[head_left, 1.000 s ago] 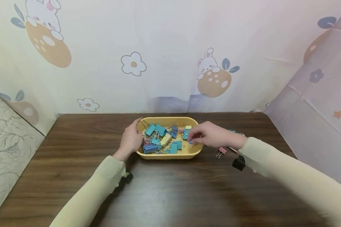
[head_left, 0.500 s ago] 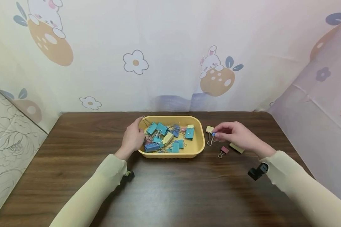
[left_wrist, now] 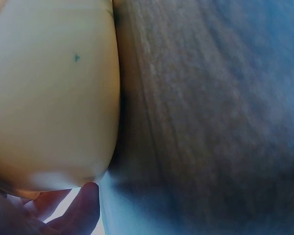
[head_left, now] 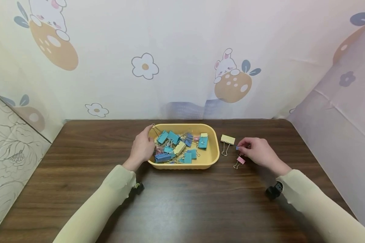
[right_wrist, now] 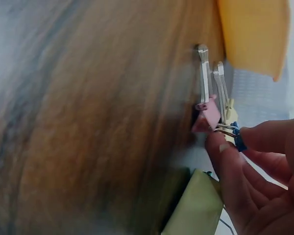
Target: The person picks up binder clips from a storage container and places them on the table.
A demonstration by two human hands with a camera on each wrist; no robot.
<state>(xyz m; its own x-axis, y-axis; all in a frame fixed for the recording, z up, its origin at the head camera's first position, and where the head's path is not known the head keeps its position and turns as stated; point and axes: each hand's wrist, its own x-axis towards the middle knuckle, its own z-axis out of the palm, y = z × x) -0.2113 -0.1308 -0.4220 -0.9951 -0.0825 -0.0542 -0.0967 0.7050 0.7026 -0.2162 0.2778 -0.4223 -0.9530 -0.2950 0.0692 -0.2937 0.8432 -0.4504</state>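
My left hand (head_left: 142,148) holds the left end of a yellow plastic box (head_left: 182,166); in the left wrist view its fingers (left_wrist: 85,208) touch the box's outer wall (left_wrist: 63,107). Inside lie several binder clips, among them a teal one (head_left: 203,142), a yellow one (head_left: 179,148) and a blue one (head_left: 163,157). My right hand (head_left: 258,152) pinches a small blue binder clip (right_wrist: 240,140) between thumb and fingers, just above the table right of the box. Close beneath is a pink binder clip (right_wrist: 211,113).
A yellow binder clip (head_left: 227,139) lies right of the box, handles toward me. In the right wrist view another yellow-green clip (right_wrist: 196,205) lies below the right hand. The brown wooden table (head_left: 182,202) meets a patterned curtain (head_left: 182,60) at the back.
My right hand has carried the blue clip out of the box, rightward past the yellow clip and down near the pink one. My left hand stays at the box.
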